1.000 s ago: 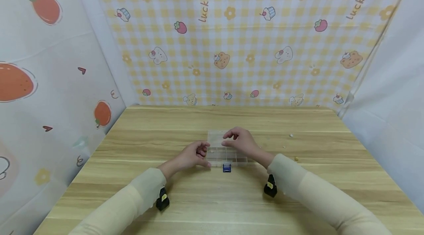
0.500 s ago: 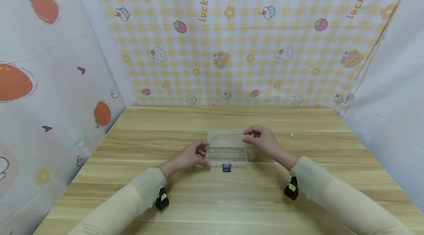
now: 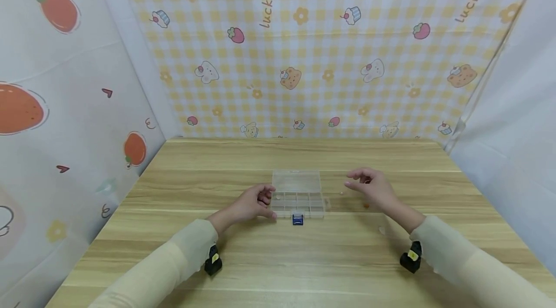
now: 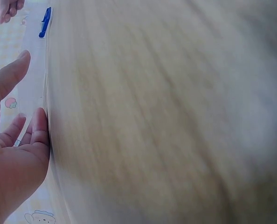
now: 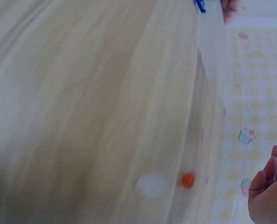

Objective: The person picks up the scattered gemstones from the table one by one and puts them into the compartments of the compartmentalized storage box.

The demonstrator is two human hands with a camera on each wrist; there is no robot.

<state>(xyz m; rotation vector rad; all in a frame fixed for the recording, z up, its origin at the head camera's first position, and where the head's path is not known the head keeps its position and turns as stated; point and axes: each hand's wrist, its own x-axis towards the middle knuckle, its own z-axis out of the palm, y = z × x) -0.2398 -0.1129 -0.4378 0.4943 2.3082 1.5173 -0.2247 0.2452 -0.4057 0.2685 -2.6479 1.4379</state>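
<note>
A clear plastic compartment box (image 3: 302, 206) lies with its lid (image 3: 295, 181) folded back; a blue latch (image 3: 297, 219) sits at its front edge. A small pale piece (image 3: 278, 197) is in a left compartment. My left hand (image 3: 255, 203) holds the box's left end, thumb at the front corner, index finger further back. To the right of the box, my right hand (image 3: 374, 188) hovers over the table, thumb and index finger apart, with nothing visible between them. Below it lie an orange bead (image 3: 366, 205), a tiny clear bead (image 3: 341, 193) and a whitish translucent piece (image 3: 382, 230).
The wooden table (image 3: 278, 264) runs back to a checked cloth (image 3: 312, 57) with cartoon prints. White cloth walls (image 3: 508, 163) close both sides. A faint clear piece (image 3: 327, 204) lies against the box's right side.
My right hand has moved rightward from above the open box to over the beads, uncovering the lid and compartments. My left hand has stayed at the box's left end.
</note>
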